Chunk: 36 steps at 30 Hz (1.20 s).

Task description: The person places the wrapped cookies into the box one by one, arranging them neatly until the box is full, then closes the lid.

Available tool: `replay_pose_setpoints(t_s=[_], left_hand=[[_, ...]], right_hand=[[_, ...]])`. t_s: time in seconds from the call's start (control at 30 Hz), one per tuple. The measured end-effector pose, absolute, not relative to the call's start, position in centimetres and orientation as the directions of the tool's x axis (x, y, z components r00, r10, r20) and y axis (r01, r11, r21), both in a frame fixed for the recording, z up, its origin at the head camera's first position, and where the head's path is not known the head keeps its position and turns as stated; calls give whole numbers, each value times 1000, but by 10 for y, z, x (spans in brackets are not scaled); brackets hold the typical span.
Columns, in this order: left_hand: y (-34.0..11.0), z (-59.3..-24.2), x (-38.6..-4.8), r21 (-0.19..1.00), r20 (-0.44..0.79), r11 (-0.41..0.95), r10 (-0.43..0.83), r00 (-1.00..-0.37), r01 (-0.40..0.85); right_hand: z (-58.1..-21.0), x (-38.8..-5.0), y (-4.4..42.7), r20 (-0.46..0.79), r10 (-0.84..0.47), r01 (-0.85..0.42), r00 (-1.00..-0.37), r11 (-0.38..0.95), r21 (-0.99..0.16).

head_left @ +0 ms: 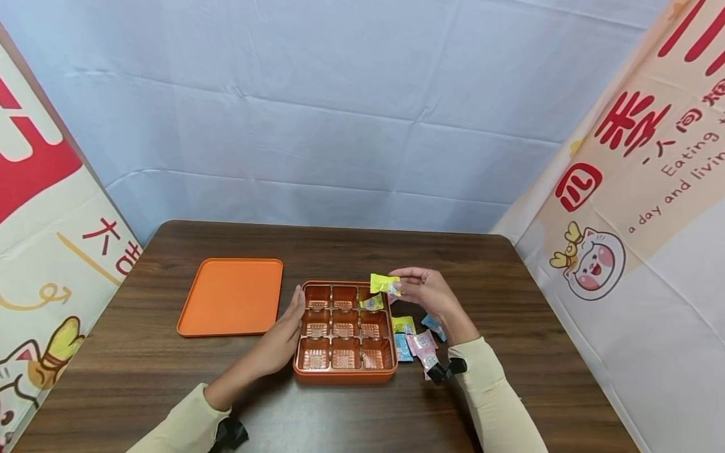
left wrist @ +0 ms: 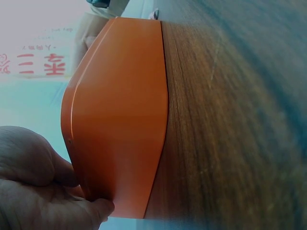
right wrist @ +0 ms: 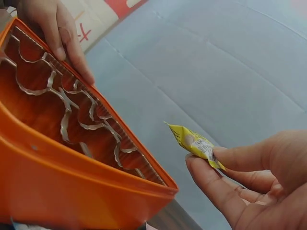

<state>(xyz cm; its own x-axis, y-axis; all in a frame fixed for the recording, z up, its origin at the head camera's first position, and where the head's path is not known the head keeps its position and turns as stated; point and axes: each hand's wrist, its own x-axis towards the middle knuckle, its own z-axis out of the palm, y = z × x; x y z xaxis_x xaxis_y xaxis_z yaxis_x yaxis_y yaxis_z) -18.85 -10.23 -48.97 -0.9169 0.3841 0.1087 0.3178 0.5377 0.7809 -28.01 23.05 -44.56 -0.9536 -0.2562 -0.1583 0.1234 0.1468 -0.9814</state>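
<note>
Yellow candy (head_left: 379, 283) is pinched by one end in the right hand (head_left: 427, 292), over the one o'clock corner of the divided box (head_left: 345, 378), probably leaving its other end free. The left hand (head_left: 283, 336) lies straight-fingered along the nine o'clock wall, likely steadying it. Only the head view shows the orange lid (head_left: 232, 296), at ten o'clock.

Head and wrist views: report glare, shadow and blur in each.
Head view: bright glints inside the orange box, a dark shadow beside the right sleeve; left wrist view: printed banner washed out, tabletop blurry toward the right edge; right wrist view: box interior dim, yellow packet fairly clear.
</note>
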Motion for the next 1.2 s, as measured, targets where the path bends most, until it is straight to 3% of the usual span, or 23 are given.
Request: replay_pose_setpoints(t_s=[0.4, 1.2], left_hand=[[-103, -490, -190, 787, 56, 550, 384, -921, 278], [-103, -490, -190, 776, 90, 553, 376, -922, 302]], right_hand=[[-447, -276, 218, -164, -272, 136, -948, 121, -983], [-454, -282, 196, -181, -320, 132, -930, 169, -977]])
